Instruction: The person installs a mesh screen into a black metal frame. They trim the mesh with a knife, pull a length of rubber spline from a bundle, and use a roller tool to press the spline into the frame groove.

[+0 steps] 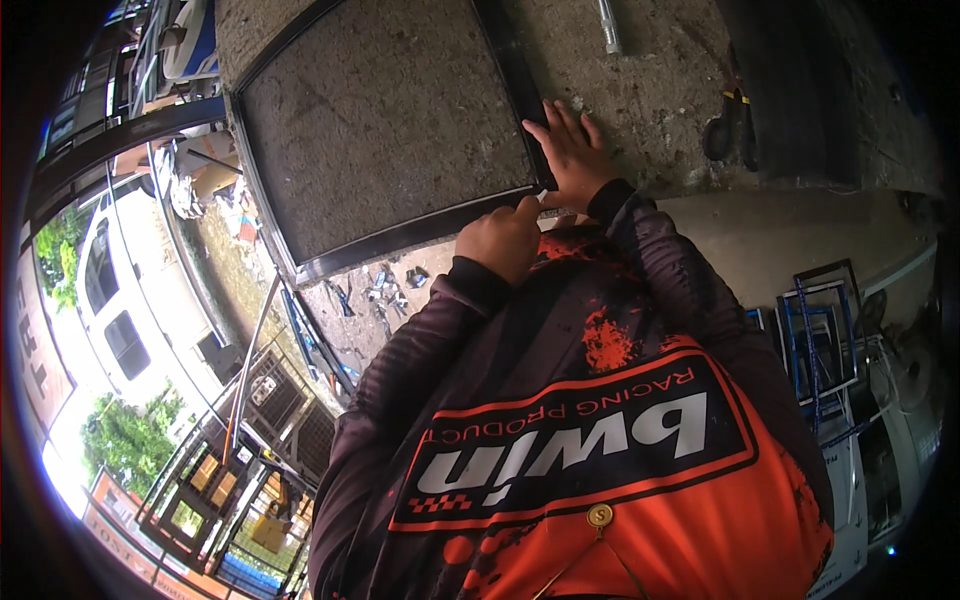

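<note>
A black-framed panel with see-through mesh lies on the speckled worktop, and one of its corners is close to my body. At that corner my left hand is closed in a fist, thumb side towards the frame's near bar. A small pale bit shows by its fingertips, but what it grips is hidden. My right hand lies flat with fingers spread, its fingertips reaching over the frame's right bar and its palm beside the corner.
Black-handled scissors and a tube-like tool with a clear end lie to the right. Beyond them spreads dark sheet material. Scraps litter the worktop's left part. Small blue and black frames stand at the lower right.
</note>
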Demonstrator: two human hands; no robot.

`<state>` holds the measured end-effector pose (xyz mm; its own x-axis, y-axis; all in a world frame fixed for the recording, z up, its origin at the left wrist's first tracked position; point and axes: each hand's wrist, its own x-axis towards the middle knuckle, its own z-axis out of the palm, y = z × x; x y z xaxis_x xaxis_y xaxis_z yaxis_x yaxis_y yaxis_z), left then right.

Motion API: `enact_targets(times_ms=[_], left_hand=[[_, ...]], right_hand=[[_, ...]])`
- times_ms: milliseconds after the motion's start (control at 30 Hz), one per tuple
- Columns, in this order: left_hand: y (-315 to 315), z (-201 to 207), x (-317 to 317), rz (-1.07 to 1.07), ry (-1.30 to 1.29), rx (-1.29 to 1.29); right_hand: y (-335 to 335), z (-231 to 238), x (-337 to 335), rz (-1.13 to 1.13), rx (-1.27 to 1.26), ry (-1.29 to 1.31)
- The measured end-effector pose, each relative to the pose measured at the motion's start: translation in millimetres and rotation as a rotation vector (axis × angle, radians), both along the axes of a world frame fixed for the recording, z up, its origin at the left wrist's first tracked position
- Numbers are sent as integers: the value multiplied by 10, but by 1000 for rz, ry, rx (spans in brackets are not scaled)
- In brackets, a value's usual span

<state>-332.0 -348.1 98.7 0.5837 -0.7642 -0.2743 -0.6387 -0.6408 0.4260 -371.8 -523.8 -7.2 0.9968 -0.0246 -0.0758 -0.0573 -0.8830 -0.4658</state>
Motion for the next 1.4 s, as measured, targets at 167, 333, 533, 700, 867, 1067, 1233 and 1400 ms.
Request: enact_targets(times_ms=[167, 333, 533, 700, 867, 1067, 1233, 1400], left_hand=[[3, -51, -9, 25, -56, 119], [-7, -73, 12, 37, -60, 118], [139, 2, 41, 134, -20, 21], [241, 13, 21, 167, 71, 8], [268, -37, -16, 186, 54, -107], [194, -43, 30, 138, 61, 3], [95, -21, 15, 75, -7, 18], [67, -151, 57, 73, -34, 75]], right_hand=[[10, 15, 2, -13, 27, -29], [19, -10, 2, -29, 48, -71], [25, -33, 5, -49, 35, -74], [-116, 66, 42, 8, 152, -14], [-65, 28, 62, -84, 240, -101], [-63, 43, 191, -168, 178, -64], [-81, 31, 186, -158, 124, -93], [-77, 92, 171, -173, 104, -75]])
